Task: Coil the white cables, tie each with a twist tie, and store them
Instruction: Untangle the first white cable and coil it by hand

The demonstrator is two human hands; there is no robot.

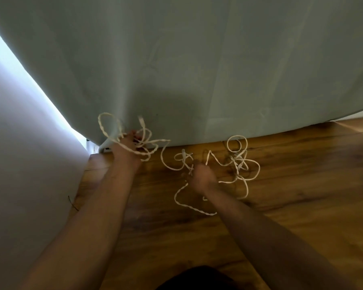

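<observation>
Right hand [201, 178]: blurred, grip unclear.
Left hand [126, 144]: fingers clutch tangled white braided cables [155, 141].
Progress: nothing coiled or tied.

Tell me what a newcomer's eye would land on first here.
The pale tangle of white cables sprawled on the dark wooden floor, right of centre, stands out first, with the blurred right hand reaching into its near edge. Next, the left hand holds a bunch of loops up against the foot of the grey-green curtain. A bright strip of light cuts diagonally down the left side.
</observation>
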